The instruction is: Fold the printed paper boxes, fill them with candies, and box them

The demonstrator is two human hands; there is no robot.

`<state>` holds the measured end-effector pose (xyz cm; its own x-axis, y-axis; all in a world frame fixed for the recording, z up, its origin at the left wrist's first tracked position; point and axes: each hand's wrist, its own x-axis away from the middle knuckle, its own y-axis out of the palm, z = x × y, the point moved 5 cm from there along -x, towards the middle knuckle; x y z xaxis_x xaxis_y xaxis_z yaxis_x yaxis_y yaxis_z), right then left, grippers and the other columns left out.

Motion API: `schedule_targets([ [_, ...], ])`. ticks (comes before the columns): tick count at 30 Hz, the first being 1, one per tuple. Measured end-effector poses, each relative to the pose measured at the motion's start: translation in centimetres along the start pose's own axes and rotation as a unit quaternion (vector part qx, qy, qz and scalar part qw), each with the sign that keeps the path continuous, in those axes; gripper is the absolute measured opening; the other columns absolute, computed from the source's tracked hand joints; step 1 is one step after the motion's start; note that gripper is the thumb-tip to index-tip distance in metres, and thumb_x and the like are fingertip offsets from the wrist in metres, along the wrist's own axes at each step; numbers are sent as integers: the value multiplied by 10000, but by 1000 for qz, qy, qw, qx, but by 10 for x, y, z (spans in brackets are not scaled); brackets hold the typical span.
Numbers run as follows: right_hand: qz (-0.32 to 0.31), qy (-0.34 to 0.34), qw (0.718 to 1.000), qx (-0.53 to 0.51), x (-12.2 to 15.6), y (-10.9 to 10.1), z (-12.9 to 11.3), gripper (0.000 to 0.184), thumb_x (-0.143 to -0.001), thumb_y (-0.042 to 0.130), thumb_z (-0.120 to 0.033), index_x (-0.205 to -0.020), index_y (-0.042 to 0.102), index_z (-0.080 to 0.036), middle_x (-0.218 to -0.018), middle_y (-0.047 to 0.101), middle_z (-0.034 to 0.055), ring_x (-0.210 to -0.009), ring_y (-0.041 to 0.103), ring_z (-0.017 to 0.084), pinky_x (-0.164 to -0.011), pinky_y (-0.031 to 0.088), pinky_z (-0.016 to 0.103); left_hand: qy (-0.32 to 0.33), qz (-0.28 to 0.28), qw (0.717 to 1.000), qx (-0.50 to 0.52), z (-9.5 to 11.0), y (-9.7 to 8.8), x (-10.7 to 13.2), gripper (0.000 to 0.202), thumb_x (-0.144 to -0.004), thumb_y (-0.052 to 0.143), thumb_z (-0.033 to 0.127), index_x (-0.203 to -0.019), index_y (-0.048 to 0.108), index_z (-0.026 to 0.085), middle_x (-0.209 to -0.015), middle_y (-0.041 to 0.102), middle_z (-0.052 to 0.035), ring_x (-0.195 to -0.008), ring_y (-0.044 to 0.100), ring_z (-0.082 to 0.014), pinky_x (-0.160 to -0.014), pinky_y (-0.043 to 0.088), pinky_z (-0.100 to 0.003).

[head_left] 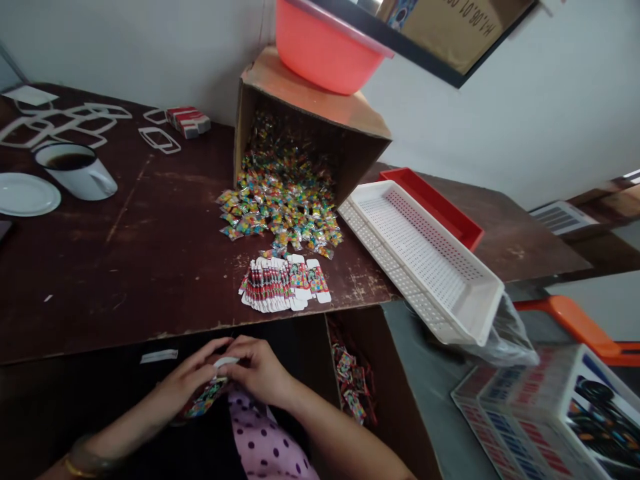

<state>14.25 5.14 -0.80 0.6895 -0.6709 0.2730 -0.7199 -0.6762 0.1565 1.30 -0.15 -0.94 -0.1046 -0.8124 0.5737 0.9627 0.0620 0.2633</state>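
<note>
In the head view, my left hand and my right hand meet over my lap, below the table's front edge. Between them is a small, colourful printed carton with a white end flap. My left fingers wrap around its side, while my right fingers pinch at the flap end. Part of the carton is hidden by the hands. Just beyond, a fanned row of flat printed cartons lies near the table edge. Behind that row, many small clear packets of colourful pieces spill from a tipped cardboard box.
A white plastic basket and red tray stand at right. Below the table edge, an open cardboard box holds printed cartons. A mug, a plate and white loops lie left. A pink basin rests on top.
</note>
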Motion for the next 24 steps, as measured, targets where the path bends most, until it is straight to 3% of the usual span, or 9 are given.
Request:
schedule_targets([
  [3,-4,-52,998,41,-3,5,-10,406,-909,572,-486,-729,743,-165,-841,662,35,-746,595,122,-722,492,255,-16,27,999,-14,-2,-11,0,485,-737,630,367,-1184,688,187,-1177,760,-90,-1142,650,-321,-993,482,-411],
  [5,-3,-47,999,25,-8,7,-12,361,-877,620,-503,-810,774,-183,-853,685,38,-757,619,137,-718,506,259,-10,31,999,-12,-2,-21,4,461,-767,603,373,-1178,712,194,-1253,736,-90,-1206,618,-323,-1048,450,-431],
  [7,4,-49,999,24,-14,8,-13,298,-837,686,-476,-917,784,-206,-871,706,37,-790,643,152,-732,517,264,-7,-5,1000,12,-4,-28,9,462,-815,580,372,-1235,688,214,-1348,682,-80,-1279,569,-313,-1090,417,-448],
  [10,-20,-97,989,106,-15,14,-17,262,-907,617,-392,-1034,766,-219,-954,709,50,-854,653,151,-787,524,269,16,-45,998,-30,-6,-39,16,507,-826,642,337,-1327,619,265,-1464,583,-53,-1373,472,-302,-1156,325,-472],
  [14,-86,-215,922,312,-3,30,-23,344,-929,564,-267,-1249,661,-189,-1157,655,98,-1074,600,180,-941,488,297,42,-15,994,-103,-4,-48,18,553,-819,672,343,-1362,582,292,-1486,559,-46,-1409,422,-289,-1185,256,-468],
  [18,-148,-275,858,407,-23,28,-48,277,-923,597,-303,-1170,694,-225,-1122,689,29,-1025,620,138,-952,476,235,67,7,985,-157,12,-51,17,547,-778,713,371,-1308,637,262,-1281,715,-80,-1239,596,-307,-1080,426,-417],
  [20,-95,-255,842,465,-62,7,-71,247,-924,608,-310,-1142,699,-237,-1105,699,3,-1032,621,132,-972,458,225,72,18,979,-192,20,-59,20,510,-770,723,360,-1269,670,269,-1070,783,-60,-1053,694,-299,-956,525,-382],
  [21,-34,-230,837,496,-88,-8,-83,262,-926,607,-296,-1164,685,-221,-1126,692,19,-1063,612,147,-989,449,246,71,20,973,-219,23,-66,22,490,-771,723,344,-1255,681,281,-1004,790,-48,-986,714,-292,-910,548,-368],
  [24,119,-163,817,541,-161,-46,-112,344,-941,552,-205,-1261,594,-88,-1321,574,177,-1239,513,258,-1054,395,398,69,27,941,-329,20,-95,33,461,-705,773,271,-1160,746,338,-1098,790,-45,-1052,699,-325,-952,528,-375],
])
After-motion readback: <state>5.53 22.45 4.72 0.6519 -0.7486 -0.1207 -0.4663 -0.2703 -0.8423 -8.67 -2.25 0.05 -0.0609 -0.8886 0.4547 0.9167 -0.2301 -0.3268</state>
